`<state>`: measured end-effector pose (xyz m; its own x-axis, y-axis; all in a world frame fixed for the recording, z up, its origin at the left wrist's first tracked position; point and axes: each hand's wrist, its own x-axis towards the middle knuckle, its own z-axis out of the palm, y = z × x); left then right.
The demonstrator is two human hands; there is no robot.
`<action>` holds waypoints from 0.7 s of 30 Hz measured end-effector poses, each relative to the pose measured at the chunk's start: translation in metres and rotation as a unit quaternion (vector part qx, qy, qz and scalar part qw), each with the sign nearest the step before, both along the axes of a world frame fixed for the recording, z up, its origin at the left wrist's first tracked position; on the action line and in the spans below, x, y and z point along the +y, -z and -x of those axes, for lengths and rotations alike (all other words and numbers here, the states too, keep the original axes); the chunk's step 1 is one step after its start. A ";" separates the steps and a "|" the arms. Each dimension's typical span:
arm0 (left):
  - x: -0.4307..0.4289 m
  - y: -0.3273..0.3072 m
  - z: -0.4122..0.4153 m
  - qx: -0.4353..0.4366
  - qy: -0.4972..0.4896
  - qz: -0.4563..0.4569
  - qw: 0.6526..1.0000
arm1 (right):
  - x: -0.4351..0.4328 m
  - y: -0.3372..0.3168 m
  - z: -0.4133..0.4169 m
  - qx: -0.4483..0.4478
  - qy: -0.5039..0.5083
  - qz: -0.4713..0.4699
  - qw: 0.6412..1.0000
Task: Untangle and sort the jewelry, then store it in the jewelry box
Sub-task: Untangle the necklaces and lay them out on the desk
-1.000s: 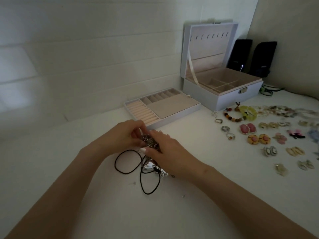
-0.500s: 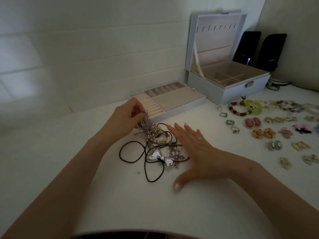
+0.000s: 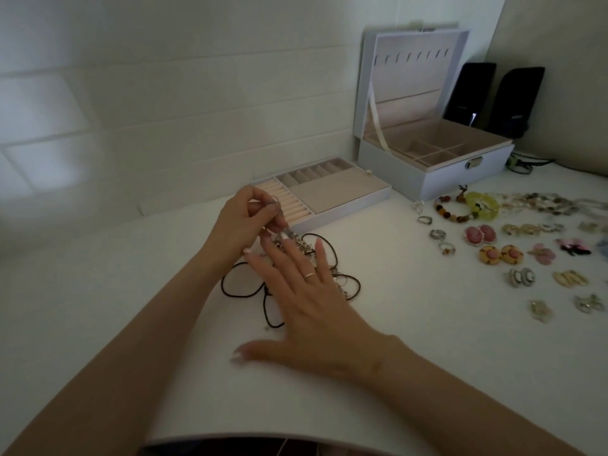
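Silver chain [image 3: 285,232], pinched in left hand [image 3: 240,225], slants down-right to the tangle [image 3: 343,289] — right hand [image 3: 309,307] w/ straight fingers pins it.

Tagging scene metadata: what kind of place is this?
Probably a home desk or dressing table in a room corner: open jewelry box, rows of earrings laid out on the white tabletop, two black speakers behind the box.

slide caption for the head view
Left hand pinches a silver chain from the necklace tangle; right hand rests flat on it.
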<state>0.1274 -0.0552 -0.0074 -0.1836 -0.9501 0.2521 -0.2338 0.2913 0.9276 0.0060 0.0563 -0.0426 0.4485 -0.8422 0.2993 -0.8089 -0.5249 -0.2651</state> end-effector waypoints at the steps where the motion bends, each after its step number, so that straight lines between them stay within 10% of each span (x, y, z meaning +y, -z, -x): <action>1: -0.001 0.000 -0.002 0.004 -0.005 0.003 1.000 | -0.005 0.004 -0.004 -0.001 0.019 0.019 1.000; 6: -0.004 0.000 -0.009 -0.008 -0.032 0.014 0.999 | -0.025 0.008 0.005 -0.028 0.101 0.072 0.992; 10: 0.000 -0.003 -0.003 -0.022 0.010 0.014 1.000 | -0.033 -0.018 0.027 -0.222 0.136 -0.003 0.965; 21: 0.011 -0.010 -0.001 0.016 0.104 -0.008 0.994 | -0.064 -0.017 0.026 -0.188 0.169 -0.067 0.965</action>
